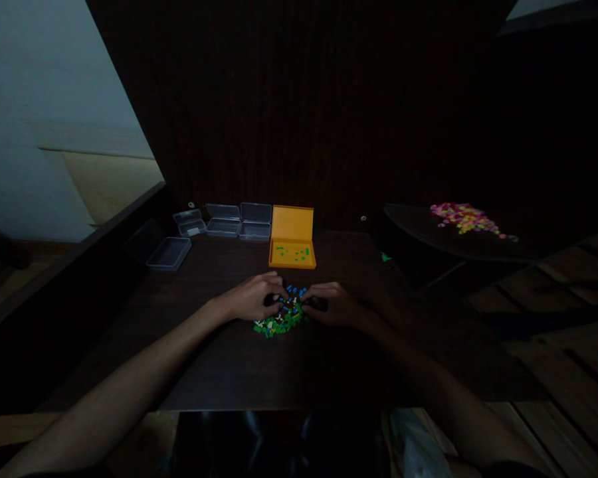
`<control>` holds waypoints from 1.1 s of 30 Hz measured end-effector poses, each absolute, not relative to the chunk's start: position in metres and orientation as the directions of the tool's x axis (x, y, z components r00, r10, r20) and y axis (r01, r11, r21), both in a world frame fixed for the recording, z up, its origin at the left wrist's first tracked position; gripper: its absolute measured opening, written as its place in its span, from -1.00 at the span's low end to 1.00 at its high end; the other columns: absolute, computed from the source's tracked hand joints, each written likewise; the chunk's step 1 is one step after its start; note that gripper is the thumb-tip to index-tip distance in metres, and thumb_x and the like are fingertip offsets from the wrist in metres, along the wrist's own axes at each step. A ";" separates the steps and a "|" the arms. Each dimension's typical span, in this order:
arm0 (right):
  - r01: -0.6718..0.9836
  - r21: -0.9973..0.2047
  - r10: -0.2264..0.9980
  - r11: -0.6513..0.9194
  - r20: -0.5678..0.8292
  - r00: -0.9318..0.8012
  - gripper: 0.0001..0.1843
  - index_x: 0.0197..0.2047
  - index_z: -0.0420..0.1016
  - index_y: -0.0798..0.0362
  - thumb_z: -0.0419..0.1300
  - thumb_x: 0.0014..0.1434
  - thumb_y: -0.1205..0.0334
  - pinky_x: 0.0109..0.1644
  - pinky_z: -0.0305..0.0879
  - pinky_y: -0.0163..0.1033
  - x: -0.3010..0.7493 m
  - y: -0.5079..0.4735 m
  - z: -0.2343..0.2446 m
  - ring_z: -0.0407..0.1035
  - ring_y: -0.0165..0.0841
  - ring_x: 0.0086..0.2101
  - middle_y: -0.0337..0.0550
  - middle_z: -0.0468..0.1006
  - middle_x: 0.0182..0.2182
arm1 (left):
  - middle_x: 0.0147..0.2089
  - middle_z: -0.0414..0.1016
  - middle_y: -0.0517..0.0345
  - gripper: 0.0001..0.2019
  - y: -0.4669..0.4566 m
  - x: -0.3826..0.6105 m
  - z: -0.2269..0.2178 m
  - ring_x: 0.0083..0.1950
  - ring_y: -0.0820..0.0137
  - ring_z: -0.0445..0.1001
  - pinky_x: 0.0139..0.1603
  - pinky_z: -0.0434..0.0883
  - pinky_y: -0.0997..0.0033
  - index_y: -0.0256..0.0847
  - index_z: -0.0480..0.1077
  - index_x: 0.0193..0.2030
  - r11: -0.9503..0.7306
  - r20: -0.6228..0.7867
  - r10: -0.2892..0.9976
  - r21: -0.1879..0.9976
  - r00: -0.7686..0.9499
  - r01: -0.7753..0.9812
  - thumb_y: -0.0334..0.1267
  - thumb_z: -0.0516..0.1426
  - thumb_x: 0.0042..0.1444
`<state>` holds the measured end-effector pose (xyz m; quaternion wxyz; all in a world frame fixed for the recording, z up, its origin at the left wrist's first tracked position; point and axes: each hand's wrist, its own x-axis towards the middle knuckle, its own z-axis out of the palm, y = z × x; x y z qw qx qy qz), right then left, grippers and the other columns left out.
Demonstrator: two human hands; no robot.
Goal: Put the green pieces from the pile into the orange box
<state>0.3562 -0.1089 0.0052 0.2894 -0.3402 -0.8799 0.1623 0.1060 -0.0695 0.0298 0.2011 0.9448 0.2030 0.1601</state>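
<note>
A loose pile of small green, blue and whitish plastic pieces (279, 324) lies on the dark table in front of me. My left hand (257, 297) reaches into its left side, thumb and index finger curled towards each other among the pieces. From the right, my right hand (335, 305) comes to the pile's edge in a similar pinch. Anything between the fingertips of either hand is too small and dim to make out. Behind the hands stands an open yellow box (292, 265), with several small green pieces (303, 258) in its base.
Clear plastic boxes (255, 231) with raised lids stand along the back, left of the yellow box. Another clear box (170, 253) sits nearer the left side panel (80, 259). On a side shelf (413, 229) at right lies a heap of pink and yellow pieces (466, 218).
</note>
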 end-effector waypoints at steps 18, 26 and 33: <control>0.503 -0.499 0.693 0.706 0.337 -0.637 -0.82 -0.28 0.55 0.05 0.16 0.27 0.18 -0.34 0.24 -0.31 0.355 -0.108 0.002 0.38 -0.39 -0.47 -0.19 0.54 -0.46 | -0.29 0.45 0.11 -0.84 -0.069 0.106 0.027 -0.20 0.36 0.41 -0.13 0.33 0.41 -0.21 0.47 -0.26 -0.837 0.218 0.439 0.451 0.872 0.309 -0.37 0.06 0.27; 0.558 -0.524 0.744 0.643 0.252 -0.620 -0.82 -0.24 0.49 0.05 0.13 0.29 0.16 -0.36 0.17 -0.35 0.355 -0.107 0.005 0.33 -0.44 -0.51 -0.28 0.47 -0.52 | -0.20 0.47 0.07 -0.82 -0.064 0.106 0.027 -0.11 0.32 0.42 -0.05 0.36 0.35 -0.22 0.43 -0.17 -0.805 0.333 0.544 0.467 0.770 0.366 -0.30 0.00 0.34; 0.604 -0.555 0.800 0.572 0.211 -0.562 -0.85 -0.21 0.42 0.05 0.11 0.30 0.16 -0.43 0.06 -0.38 0.351 -0.108 0.009 0.23 -0.48 -0.56 -0.36 0.34 -0.57 | -0.14 0.44 0.04 -0.82 -0.052 0.105 0.023 -0.05 0.29 0.42 0.04 0.39 0.25 -0.21 0.42 -0.14 -0.740 0.453 0.664 0.514 0.595 0.434 -0.26 0.01 0.33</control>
